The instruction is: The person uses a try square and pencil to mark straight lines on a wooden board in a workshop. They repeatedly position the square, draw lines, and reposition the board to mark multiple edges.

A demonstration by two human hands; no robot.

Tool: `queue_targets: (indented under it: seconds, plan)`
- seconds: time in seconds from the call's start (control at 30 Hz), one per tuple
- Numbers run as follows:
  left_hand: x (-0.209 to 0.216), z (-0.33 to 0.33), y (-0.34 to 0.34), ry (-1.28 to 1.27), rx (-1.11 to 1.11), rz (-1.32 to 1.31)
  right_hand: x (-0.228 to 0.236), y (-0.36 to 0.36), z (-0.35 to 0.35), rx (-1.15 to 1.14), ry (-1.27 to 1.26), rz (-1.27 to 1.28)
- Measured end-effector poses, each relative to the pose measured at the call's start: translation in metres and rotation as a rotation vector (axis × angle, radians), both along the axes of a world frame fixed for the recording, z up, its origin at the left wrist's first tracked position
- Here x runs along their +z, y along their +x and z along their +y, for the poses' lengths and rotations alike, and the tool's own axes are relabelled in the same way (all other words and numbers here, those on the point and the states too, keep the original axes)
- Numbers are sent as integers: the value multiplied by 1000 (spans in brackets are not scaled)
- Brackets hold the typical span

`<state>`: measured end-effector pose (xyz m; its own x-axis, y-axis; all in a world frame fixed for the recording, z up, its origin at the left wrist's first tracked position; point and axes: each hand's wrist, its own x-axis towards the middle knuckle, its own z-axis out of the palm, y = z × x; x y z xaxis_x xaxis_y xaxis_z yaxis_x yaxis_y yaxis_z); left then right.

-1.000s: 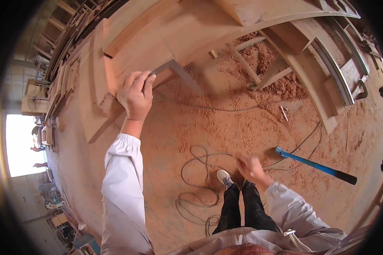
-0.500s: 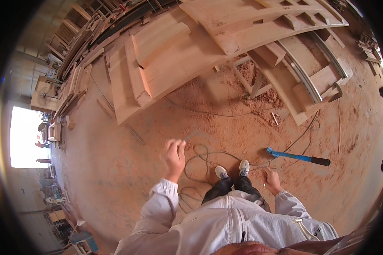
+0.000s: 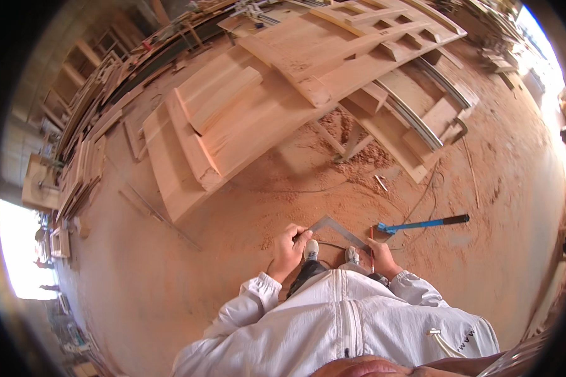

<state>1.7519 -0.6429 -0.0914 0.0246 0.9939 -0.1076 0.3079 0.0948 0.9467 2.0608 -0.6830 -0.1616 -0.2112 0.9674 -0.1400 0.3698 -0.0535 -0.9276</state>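
A flat metal carpenter's square (image 3: 341, 229) is held in front of my body, its corner pointing away from me. One end sits in my left hand (image 3: 288, 252), thumb and fingers pinched on it. My right hand (image 3: 383, 257) is closed by the square's other end, with a thin red pencil (image 3: 371, 237) upright in its fingers. Whether the right fingers also grip the square is hard to see. Beyond both hands lies a large wooden panel (image 3: 258, 135) with raised strips and blocks, apart from the hands.
A blue long-handled tool (image 3: 421, 224) with a black grip lies on the floor at right. A wooden trestle (image 3: 343, 141) stands under the panel amid reddish shavings (image 3: 371, 154). A cable (image 3: 295, 190) crosses the floor. Stacked boards (image 3: 94, 166) lie at far left.
My hands have come closer together, the left moving right and the square now between them. The view has shifted, so the panel and blue tool appear further left.
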Motion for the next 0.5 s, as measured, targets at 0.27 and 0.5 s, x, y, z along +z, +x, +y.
queue_targets:
  seconds: [0.27, 0.5]
  plan:
    - [27, 211, -106, 239, -93, 214, -7, 19, -101, -556, -263, -348]
    - [-33, 255, -78, 383, -341, 318, -60, 38, -256, -914, -523, -449]
